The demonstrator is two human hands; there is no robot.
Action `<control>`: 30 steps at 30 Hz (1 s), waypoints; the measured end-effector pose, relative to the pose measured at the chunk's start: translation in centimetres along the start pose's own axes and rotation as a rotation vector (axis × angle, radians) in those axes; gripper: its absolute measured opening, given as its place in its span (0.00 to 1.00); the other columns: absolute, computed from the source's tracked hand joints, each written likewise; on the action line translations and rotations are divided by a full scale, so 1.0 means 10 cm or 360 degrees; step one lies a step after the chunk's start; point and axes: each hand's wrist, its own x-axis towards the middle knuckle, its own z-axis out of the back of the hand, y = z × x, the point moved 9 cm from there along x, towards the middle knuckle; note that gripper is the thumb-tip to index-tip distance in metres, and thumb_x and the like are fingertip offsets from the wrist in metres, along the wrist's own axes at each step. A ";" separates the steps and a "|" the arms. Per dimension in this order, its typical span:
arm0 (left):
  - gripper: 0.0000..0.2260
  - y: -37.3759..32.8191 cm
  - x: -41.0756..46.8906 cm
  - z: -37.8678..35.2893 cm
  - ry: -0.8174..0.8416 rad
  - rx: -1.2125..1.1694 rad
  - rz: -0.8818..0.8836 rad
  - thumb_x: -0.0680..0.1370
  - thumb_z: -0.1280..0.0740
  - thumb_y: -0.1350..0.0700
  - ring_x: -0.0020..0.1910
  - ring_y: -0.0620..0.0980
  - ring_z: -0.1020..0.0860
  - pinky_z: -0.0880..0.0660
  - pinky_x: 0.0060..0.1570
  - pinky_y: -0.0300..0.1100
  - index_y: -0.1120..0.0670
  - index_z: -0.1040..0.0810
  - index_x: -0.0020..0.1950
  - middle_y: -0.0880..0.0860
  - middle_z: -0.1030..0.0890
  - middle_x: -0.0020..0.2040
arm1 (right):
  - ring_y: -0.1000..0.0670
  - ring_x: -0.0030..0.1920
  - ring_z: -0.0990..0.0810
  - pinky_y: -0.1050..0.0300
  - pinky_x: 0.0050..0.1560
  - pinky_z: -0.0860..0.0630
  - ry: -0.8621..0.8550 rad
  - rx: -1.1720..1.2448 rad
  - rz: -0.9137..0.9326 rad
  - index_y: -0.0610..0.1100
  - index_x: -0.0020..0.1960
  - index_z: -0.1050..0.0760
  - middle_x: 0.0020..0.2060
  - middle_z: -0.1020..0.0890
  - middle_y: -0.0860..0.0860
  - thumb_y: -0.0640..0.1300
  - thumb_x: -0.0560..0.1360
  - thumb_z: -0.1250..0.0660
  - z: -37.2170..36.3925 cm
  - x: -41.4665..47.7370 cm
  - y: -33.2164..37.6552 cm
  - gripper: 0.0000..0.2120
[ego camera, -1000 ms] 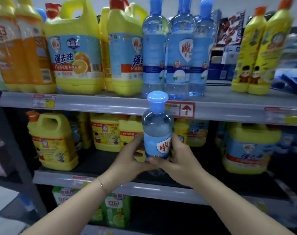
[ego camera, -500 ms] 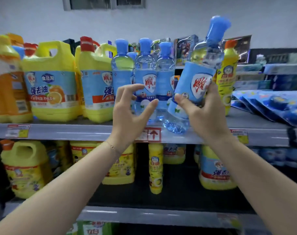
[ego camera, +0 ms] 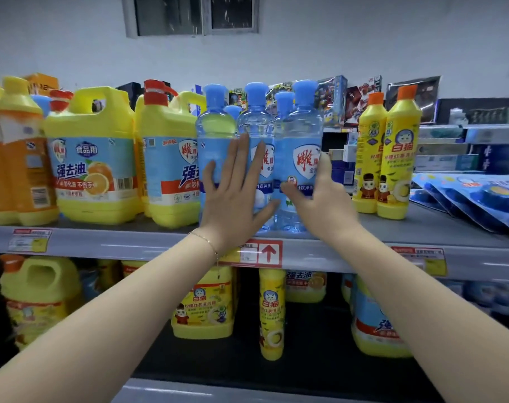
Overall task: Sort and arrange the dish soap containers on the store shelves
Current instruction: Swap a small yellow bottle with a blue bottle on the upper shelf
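The blue-capped clear bottle (ego camera: 301, 135) is seen upright on the upper shelf (ego camera: 116, 242), at the right end of a row of like bottles and close to the shelf's front edge. It is grasped by the right hand (ego camera: 323, 205): the thumb is laid across the lower front of the label and the fingers are curled round the bottle's right side. Its left side is pressed up against the middle blue bottle (ego camera: 254, 120), beyond which the leftmost blue bottle (ego camera: 215, 126) is stood. The left hand (ego camera: 232, 199) is laid flat against the fronts of these two, with fingers straight and spread and nothing gripped (a thin bracelet (ego camera: 206, 242) is worn at that wrist). Further blue caps are visible behind the row.

Just left of the row, two large yellow jugs (ego camera: 93, 158) with handles and blue labels are lined up, and orange bottles (ego camera: 17, 158) are placed at the far left. To the right, apart from the held bottle, a pair of slim yellow bottles (ego camera: 398, 158) with orange caps is stood side by side, and blue packets (ego camera: 474, 199) are laid overlapping at the shelf's right end. A red arrow tag (ego camera: 267, 253) is fixed to the shelf edge below the hands. On the lower shelf (ego camera: 166, 385) more yellow containers are kept, among them a lone slim bottle (ego camera: 272, 312) standing near the front. Boxed goods are stacked behind the upper shelf against a pale wall.
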 end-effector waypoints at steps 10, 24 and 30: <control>0.33 -0.05 -0.03 -0.01 -0.0038 0.0120 -0.0067 0.79 0.49 0.41 0.78 0.56 0.51 0.48 0.68 0.61 0.56 0.52 0.79 0.60 0.50 0.79 | 0.50 0.53 0.30 0.56 0.51 0.33 0.0335 0.0156 -0.0054 0.49 0.77 0.60 0.56 0.30 0.52 0.48 0.77 0.33 -0.14 0.05 -0.08 0.42; 0.33 -0.05 -0.02 -0.04 0.0112 0.0144 -0.0008 0.79 0.49 0.41 0.78 0.55 0.53 0.50 0.70 0.60 0.55 0.53 0.79 0.59 0.52 0.79 | 0.50 0.52 0.30 0.57 0.50 0.33 0.0279 0.0097 -0.0134 0.46 0.77 0.66 0.64 0.28 0.44 0.46 0.78 0.35 -0.34 0.20 -0.14 0.44; 0.30 -0.07 -0.14 0.12 0.0035 -0.0238 0.0064 0.78 0.42 0.46 0.76 0.57 0.45 0.45 0.68 0.54 0.56 0.41 0.77 0.58 0.43 0.77 | 0.44 0.65 0.30 0.55 0.65 0.34 -0.0206 0.0086 0.0219 0.37 0.74 0.42 0.64 0.29 0.42 0.43 0.77 0.35 -0.05 -0.13 0.08 0.29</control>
